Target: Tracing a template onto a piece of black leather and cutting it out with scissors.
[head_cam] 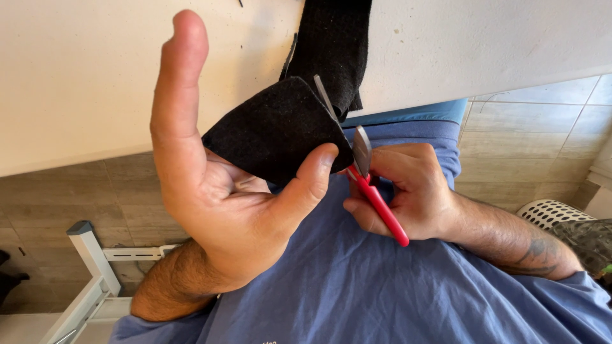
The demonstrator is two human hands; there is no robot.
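Observation:
My left hand (217, 185) is raised in front of my chest, palm toward me, one digit pointing straight up. It pinches a piece of black felt (274, 127) between the thumb and the fingers behind it. My right hand (408, 191) grips red-handled scissors (373, 191). Their metal blades are apart at the felt's right edge, one blade running up along the felt. A second strip of black felt (335, 44) lies on the cream tabletop (83, 76) just beyond.
My blue shirt (357, 286) fills the lower frame. Grey wood-look floor tiles (529, 140) show under the table edge. A white metal table frame (95, 267) stands at lower left. A white perforated basket (548, 213) with dark cloth sits at right.

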